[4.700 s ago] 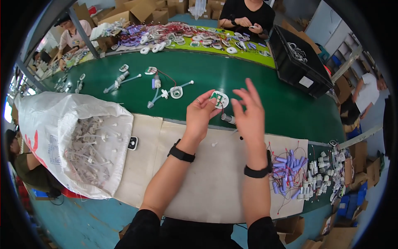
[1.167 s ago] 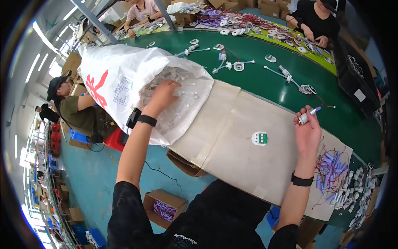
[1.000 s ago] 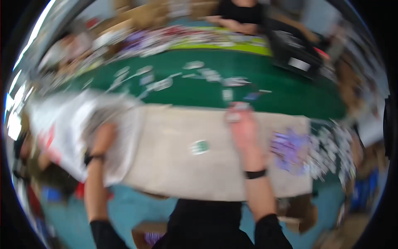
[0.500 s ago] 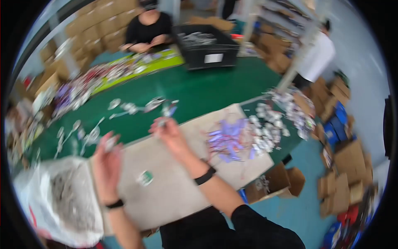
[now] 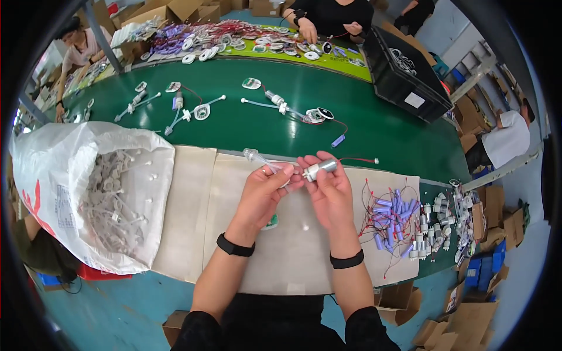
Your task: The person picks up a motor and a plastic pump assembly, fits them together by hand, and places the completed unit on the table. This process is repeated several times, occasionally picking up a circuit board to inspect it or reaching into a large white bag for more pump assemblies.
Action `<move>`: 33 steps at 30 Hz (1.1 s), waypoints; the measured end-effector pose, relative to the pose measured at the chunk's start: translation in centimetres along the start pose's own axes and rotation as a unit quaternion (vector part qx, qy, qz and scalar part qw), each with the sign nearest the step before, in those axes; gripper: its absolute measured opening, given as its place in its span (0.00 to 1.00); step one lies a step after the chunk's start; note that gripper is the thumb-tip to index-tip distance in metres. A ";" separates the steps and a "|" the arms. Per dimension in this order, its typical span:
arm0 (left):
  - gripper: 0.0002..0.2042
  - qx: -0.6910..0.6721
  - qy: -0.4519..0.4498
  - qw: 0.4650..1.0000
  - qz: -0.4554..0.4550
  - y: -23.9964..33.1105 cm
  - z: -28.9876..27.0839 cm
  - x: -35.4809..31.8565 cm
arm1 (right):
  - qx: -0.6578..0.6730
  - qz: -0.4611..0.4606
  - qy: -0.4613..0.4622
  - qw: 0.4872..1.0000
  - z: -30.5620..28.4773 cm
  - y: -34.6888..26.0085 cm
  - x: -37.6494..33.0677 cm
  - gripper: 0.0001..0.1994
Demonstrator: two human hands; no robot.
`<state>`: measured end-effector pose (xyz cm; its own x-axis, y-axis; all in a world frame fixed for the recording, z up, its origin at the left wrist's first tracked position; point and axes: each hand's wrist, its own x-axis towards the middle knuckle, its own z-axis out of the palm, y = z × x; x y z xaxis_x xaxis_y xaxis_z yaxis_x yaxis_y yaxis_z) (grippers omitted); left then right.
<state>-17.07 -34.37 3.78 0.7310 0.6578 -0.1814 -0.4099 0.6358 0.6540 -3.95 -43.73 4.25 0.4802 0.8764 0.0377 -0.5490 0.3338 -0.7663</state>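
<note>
Over the beige board, my two hands meet at chest height. Between thumb and fingers, my left hand (image 5: 261, 196) pinches a clear plastic tube with a flared tip (image 5: 253, 155), which slants up and to the left. My right hand (image 5: 329, 196) grips a small silver motor with a white end (image 5: 321, 169); a red wire trails from it to a white plug at the right. The motor's white end faces my left fingertips; whether tube and motor touch I cannot tell. A round green-and-white circuit board (image 5: 271, 223) lies partly hidden beyond my left wrist.
A white bag (image 5: 64, 146) of clear tube parts stands left. Purple wired batteries (image 5: 399, 213) and small motors (image 5: 433, 228) lie right. Joined parts (image 5: 282, 106) rest on the green belt (image 5: 222, 131). A black crate (image 5: 404, 88) and a co-worker (image 5: 328, 17) are beyond.
My hands, earlier apart and further left over the board and belt edge, are now together at the middle. The view has turned left and steadied; the tube and motor now show clearly.
</note>
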 end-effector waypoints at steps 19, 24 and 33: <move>0.12 0.002 0.020 1.000 -0.013 -0.4 -0.4 0.2 | 0.079 -0.034 -0.002 0.996 0.2 2.3 0.3 0.13; 0.13 -0.023 -0.019 1.000 0.000 -1.1 1.2 0.3 | -0.011 -0.080 -0.026 0.996 -0.2 1.0 -0.5 0.13; 0.14 0.044 0.030 0.998 0.034 -1.5 0.8 -0.7 | -0.006 -0.093 -0.001 0.996 0.7 2.6 -0.8 0.17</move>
<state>-16.55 -36.13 3.49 0.6678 0.7231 -0.1768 -0.4062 0.5529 0.7275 -6.24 -43.26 2.70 0.5705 0.8012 0.1807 -0.4429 0.4854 -0.7538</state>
